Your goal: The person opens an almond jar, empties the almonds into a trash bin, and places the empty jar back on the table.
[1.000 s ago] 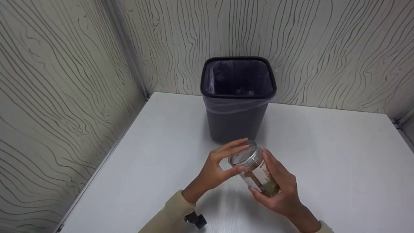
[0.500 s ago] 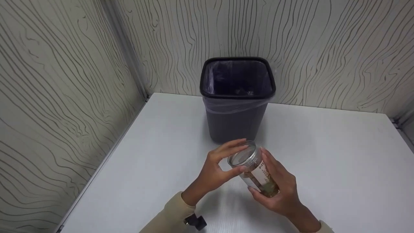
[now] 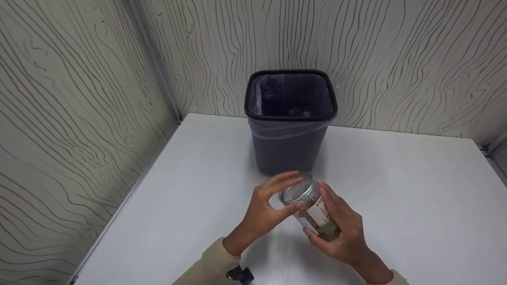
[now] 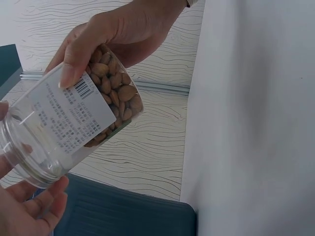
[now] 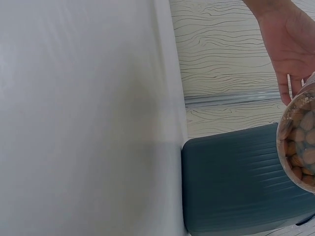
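Note:
A clear jar of almonds [image 3: 319, 213] with a white printed label is held tilted above the table, its top end towards the upper left. My left hand [image 3: 263, 209] grips the clear top end, thumb on the near side and fingers across the far side. Around the lower body curls my right hand [image 3: 348, 231]. In the left wrist view, the label [image 4: 74, 113] carries a barcode, and almonds fill the base end. The right wrist view shows the jar's round bottom [image 5: 301, 147], with my left hand [image 5: 293, 46] behind it.
A dark trash bin [image 3: 287, 150] with a clear liner stands just beyond the jar, near the back wall [image 3: 356, 59]. The white table [image 3: 396, 198] extends to both sides. A patterned panel [image 3: 79, 118] rises along the left edge.
Both hands keep the same hold on the jar. Its label print has shifted very slightly left, and my left sleeve sits slightly lower.

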Motion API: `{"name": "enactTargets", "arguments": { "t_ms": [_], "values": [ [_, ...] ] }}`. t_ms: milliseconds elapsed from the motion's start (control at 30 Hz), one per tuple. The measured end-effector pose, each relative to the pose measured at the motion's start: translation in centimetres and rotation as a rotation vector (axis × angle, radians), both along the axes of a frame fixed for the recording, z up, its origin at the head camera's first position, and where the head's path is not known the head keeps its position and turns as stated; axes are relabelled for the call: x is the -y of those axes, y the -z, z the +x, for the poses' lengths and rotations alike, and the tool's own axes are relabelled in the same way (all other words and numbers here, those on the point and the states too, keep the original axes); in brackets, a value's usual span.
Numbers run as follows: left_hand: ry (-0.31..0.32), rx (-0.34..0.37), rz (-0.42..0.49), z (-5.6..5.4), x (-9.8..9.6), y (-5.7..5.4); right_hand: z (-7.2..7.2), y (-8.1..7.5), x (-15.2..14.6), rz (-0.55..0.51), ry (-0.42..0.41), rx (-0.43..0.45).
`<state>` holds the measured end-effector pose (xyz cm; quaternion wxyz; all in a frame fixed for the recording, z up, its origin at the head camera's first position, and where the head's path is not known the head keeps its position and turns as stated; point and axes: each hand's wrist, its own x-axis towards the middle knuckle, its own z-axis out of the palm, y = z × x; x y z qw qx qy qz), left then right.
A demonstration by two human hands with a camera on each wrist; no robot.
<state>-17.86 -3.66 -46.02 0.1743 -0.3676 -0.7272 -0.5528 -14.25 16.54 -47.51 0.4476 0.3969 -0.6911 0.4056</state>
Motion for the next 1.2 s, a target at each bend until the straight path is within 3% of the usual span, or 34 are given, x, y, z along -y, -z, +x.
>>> {"name": "enactTargets", "arguments": {
  "t_ms": [267,667,800,967,1200],
  "values": [
    [-0.011,0.028,-0.033,0.1,0.0,-0.2,0.2,-0.4,0.0,0.001,0.006,-0.001],
    [0.057,-0.007,-0.003,-0.2,0.2,0.0,0.3,-0.6,0.0,-0.020,-0.024,0.009],
    [0.123,-0.020,0.018,-0.5,0.4,0.2,0.4,-0.5,0.0,-0.021,-0.026,0.012],
    [0.225,0.012,0.049,-1.0,0.6,0.5,0.4,-0.4,0.0,-0.023,-0.047,0.020],
    [0.295,0.019,0.063,-1.5,0.8,1.0,0.2,-0.1,-0.1,-0.033,-0.094,0.028]
  ]
}}
